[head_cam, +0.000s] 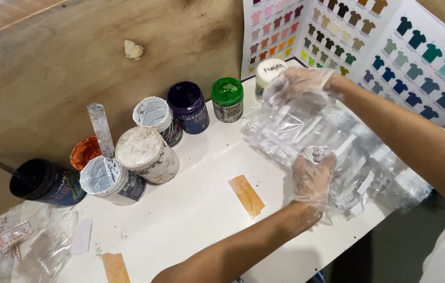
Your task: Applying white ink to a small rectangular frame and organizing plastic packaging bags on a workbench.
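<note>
Head view: paint jars [188,107] beside gloved hands' [312,177] plastic sheets [332,141].

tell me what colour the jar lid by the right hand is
White lid, head view.

My left hand [312,178], in a thin clear disposable glove, sits near the worktop's right edge, fingers curled down in a closed grip, bare forearm running in from the near edge. My right hand [298,84], gloved the same, reaches toward the far edge, fingers bent and pinching, forearm slanting in from the right.
</note>
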